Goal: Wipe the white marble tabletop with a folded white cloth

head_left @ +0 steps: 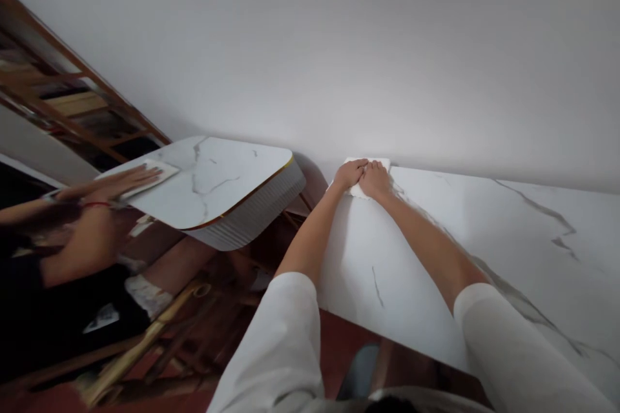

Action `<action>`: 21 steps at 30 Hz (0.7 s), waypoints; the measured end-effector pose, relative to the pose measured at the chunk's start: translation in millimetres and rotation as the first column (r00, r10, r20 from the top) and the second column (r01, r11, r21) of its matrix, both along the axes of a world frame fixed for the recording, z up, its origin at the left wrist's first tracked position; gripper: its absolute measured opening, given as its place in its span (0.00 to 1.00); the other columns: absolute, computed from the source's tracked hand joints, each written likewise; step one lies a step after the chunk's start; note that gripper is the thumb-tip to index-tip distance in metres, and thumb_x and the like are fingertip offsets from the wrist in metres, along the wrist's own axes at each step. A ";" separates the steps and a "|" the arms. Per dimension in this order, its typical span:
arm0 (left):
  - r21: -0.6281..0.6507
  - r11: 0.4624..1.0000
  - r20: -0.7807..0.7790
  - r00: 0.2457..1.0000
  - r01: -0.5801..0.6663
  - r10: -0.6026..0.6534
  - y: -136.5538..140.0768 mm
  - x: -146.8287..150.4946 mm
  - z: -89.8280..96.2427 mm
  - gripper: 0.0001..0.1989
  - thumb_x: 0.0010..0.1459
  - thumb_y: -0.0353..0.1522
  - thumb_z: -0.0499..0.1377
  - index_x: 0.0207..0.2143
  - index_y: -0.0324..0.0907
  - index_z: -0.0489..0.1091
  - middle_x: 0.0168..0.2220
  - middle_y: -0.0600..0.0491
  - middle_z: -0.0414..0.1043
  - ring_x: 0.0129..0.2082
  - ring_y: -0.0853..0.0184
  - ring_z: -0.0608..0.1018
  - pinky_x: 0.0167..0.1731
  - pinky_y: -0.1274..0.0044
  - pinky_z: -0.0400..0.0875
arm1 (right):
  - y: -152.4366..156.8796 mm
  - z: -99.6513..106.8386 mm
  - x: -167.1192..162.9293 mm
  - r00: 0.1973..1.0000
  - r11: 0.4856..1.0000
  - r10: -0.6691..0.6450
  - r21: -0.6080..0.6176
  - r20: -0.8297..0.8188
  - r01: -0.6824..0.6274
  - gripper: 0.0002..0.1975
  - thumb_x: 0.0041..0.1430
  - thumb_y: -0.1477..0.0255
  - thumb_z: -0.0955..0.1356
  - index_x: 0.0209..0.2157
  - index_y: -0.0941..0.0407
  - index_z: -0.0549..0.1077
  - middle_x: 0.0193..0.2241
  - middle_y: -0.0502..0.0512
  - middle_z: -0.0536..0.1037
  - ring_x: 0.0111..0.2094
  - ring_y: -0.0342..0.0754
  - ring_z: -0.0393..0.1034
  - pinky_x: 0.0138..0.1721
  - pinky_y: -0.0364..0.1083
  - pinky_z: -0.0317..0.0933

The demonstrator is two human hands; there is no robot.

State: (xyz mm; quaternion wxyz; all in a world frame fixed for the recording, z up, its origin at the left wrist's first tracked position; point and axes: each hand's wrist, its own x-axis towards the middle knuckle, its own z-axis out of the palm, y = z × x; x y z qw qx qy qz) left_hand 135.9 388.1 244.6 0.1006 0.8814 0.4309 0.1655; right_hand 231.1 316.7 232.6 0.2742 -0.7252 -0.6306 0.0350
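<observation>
Head view: from here, the left hand [349, 175] and right hand [376, 181] lie flat, unclenched, pressing a white cloth [357, 191] onto the bench [484, 213] beside the wall [339, 45]. It looks light, limp and soft, best held under spread palms.

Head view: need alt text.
The left hand and right hand rest on a white cloth at the far left corner of a marble-patterned tabletop, by a wall. At left, a co-worker's hands lie on another cloth on a rounded table.
</observation>
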 end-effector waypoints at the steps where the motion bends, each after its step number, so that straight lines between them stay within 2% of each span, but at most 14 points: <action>1: 0.012 1.000 -0.005 1.000 0.021 -0.021 1.5 8.3 0.2 0.26 0.57 0.30 0.46 0.56 0.44 0.68 0.59 0.57 0.66 0.59 0.67 0.68 0.58 0.77 0.58 | -0.5 0.2 6.9 1.000 1.000 -0.011 0.004 0.005 0.011 0.26 0.64 0.73 0.56 0.60 0.71 0.60 0.62 0.72 0.61 0.64 0.60 0.50 0.61 0.56 0.45; 6: 0.031 0.990 -0.010 0.990 0.139 -0.139 -9.0 48.7 0.8 0.26 0.58 0.30 0.45 0.57 0.43 0.67 0.60 0.55 0.66 0.59 0.64 0.68 0.59 0.75 0.58 | -19.8 -0.1 38.1 0.994 0.994 -0.107 -0.021 0.000 0.107 0.27 0.66 0.73 0.53 0.61 0.75 0.56 0.63 0.74 0.57 0.65 0.61 0.46 0.63 0.55 0.40; 10: 0.019 0.978 -0.015 0.978 0.209 -0.209 -31.2 56.7 1.6 0.27 0.59 0.28 0.44 0.59 0.43 0.65 0.62 0.57 0.62 0.62 0.69 0.64 0.62 0.77 0.54 | -45.2 1.5 41.9 0.985 0.983 -0.172 -0.063 0.008 0.173 0.28 0.66 0.72 0.53 0.63 0.74 0.53 0.65 0.73 0.54 0.66 0.60 0.43 0.64 0.57 0.39; 15: 0.047 0.951 -0.037 0.952 0.307 -0.305 -59.4 30.6 -4.7 0.27 0.60 0.29 0.43 0.60 0.39 0.63 0.63 0.53 0.60 0.63 0.67 0.62 0.63 0.74 0.53 | -86.6 3.3 17.8 0.980 0.981 -0.176 -0.069 0.089 0.182 0.29 0.65 0.72 0.54 0.63 0.75 0.53 0.65 0.74 0.54 0.66 0.62 0.44 0.63 0.58 0.41; 21: 0.128 0.917 -0.048 0.926 0.379 -0.376 -111.4 -31.1 -14.5 0.26 0.63 0.32 0.41 0.60 0.39 0.62 0.63 0.51 0.60 0.64 0.66 0.62 0.64 0.69 0.53 | -145.3 4.4 -33.5 0.986 0.990 -0.112 -0.068 0.124 0.121 0.30 0.63 0.73 0.57 0.61 0.78 0.55 0.63 0.78 0.55 0.65 0.66 0.46 0.62 0.61 0.42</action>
